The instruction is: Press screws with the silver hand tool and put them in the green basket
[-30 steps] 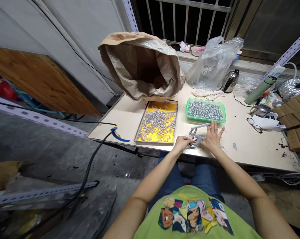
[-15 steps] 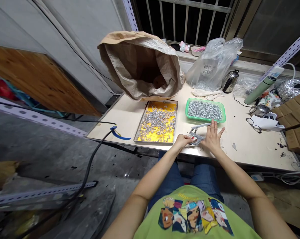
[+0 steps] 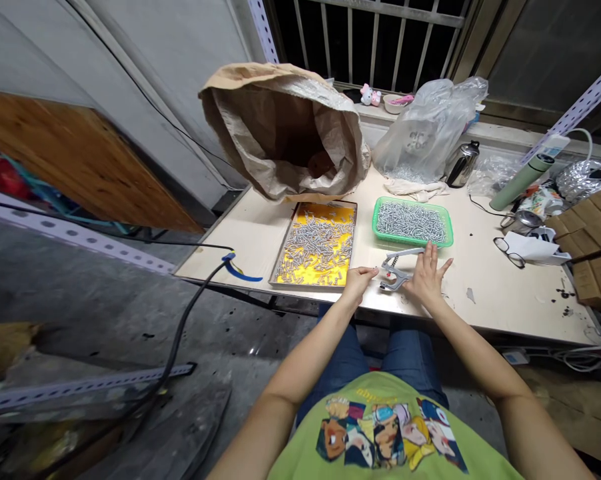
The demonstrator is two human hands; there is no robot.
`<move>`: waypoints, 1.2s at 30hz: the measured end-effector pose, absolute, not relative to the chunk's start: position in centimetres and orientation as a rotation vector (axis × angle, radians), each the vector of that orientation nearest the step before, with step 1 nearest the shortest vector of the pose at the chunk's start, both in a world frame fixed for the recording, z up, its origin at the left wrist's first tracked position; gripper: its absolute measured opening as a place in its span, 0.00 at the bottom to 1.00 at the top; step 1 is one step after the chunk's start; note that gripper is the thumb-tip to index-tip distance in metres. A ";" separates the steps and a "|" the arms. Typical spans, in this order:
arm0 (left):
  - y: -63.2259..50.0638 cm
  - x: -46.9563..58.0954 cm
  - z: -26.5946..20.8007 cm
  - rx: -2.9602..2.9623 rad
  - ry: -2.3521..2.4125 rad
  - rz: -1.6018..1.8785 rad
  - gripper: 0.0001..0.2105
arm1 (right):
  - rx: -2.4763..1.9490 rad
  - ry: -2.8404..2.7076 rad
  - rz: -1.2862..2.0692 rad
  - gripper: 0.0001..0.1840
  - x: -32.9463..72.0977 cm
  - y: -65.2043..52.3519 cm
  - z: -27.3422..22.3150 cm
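My left hand [image 3: 359,283] is in a pinch just left of the tool, its fingertips on a small piece too tiny to name. My right hand [image 3: 429,277] rests against the right end of a grey metal plier-like hand tool [image 3: 394,280], with a spring between its spread handles. Its fingers are stretched along the handle ends. Left of my hands lies a shallow tray [image 3: 271,280] with a yellow bottom, strewn with small metal pins. Behind the tool, a green plastic basket [image 3: 450,230] holds many similar small metal pieces.
A large open paper sack [image 3: 230,133] stands behind the tray. At the back are a clear plastic bag [image 3: 415,143], a white cloth [image 3: 415,190], a steel flask [image 3: 463,165] and a green bottle [image 3: 520,183]. Glasses [image 3: 508,252] and stacked cardboard boxes [image 3: 588,233] are at the right.
My left hand has drawn back leftward from the tool's jaw, its fingertips still pinched. The right hand and tool have stayed nearly in place.
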State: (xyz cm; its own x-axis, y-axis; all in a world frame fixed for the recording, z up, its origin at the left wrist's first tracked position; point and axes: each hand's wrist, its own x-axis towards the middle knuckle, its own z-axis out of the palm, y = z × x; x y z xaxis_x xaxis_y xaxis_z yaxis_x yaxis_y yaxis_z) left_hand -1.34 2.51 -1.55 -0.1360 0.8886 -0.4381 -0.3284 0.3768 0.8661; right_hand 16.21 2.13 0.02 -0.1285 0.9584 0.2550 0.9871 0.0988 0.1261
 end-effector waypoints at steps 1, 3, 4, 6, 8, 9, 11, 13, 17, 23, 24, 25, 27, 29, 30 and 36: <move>2.5 -1.1 -1.5 0.549 1.257 1.150 0.11 | -1.998 -2.247 -0.404 0.43 16.2 2.2 0.0; 2.3 -0.6 -1.5 0.531 1.195 1.117 0.13 | -1.988 -2.255 -0.393 0.44 16.1 2.2 0.1; 2.1 -0.3 -1.5 0.531 1.179 1.100 0.13 | -1.985 -2.258 -0.386 0.44 16.0 2.2 0.1; 1.8 0.1 -1.5 0.549 1.166 1.080 0.13 | -1.985 -2.261 -0.377 0.44 15.9 2.2 0.1; 1.5 0.2 -1.5 0.589 1.180 1.061 0.12 | -1.991 -2.261 -0.372 0.43 16.0 2.2 0.0; 1.5 0.1 -1.5 0.614 1.197 1.046 0.11 | -1.994 -2.263 -0.367 0.43 16.0 2.2 -0.1; 1.5 -0.1 -1.4 0.677 1.250 1.001 0.10 | -1.998 -2.266 -0.354 0.43 16.0 2.2 -0.2; 1.6 -0.4 -1.4 0.761 1.308 0.949 0.08 | -1.990 -2.267 -0.351 0.43 16.0 2.1 -0.3; 1.8 -1.0 -1.0 1.000 1.427 0.842 0.05 | -1.961 -2.266 -0.355 0.43 15.8 1.9 -0.1; 1.7 -1.4 -0.2 1.193 1.461 0.777 0.06 | -1.943 -2.264 -0.335 0.43 15.5 1.6 0.1; 1.7 -1.5 -0.1 1.183 1.460 0.778 0.06 | -1.940 -2.257 -0.332 0.43 15.5 1.6 0.1; 1.6 -1.5 0.0 1.165 1.460 0.782 0.06 | -1.934 -2.249 -0.328 0.42 15.6 1.6 0.1; 1.5 -1.5 0.3 1.120 1.456 0.796 0.05 | -1.908 -2.235 -0.320 0.40 15.7 1.7 0.1; 1.4 -1.5 0.5 1.077 1.444 0.803 0.04 | -1.864 -2.235 -0.319 0.36 15.8 1.8 0.4; 1.3 -1.5 0.6 1.057 1.435 0.803 0.04 | -1.844 -2.245 -0.320 0.33 15.9 1.9 0.7; 1.0 -2.0 0.5 0.885 1.307 0.853 0.15 | -2.013 -2.393 -0.201 0.23 16.1 2.4 2.2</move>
State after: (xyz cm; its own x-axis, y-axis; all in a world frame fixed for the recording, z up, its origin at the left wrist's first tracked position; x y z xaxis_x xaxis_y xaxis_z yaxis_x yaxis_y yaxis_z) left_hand -1.95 0.98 0.51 0.0756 0.9026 -0.4239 -0.0250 0.4267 0.9041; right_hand 16.06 2.42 2.24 -0.1747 0.9806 0.0888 0.9817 0.1665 0.0926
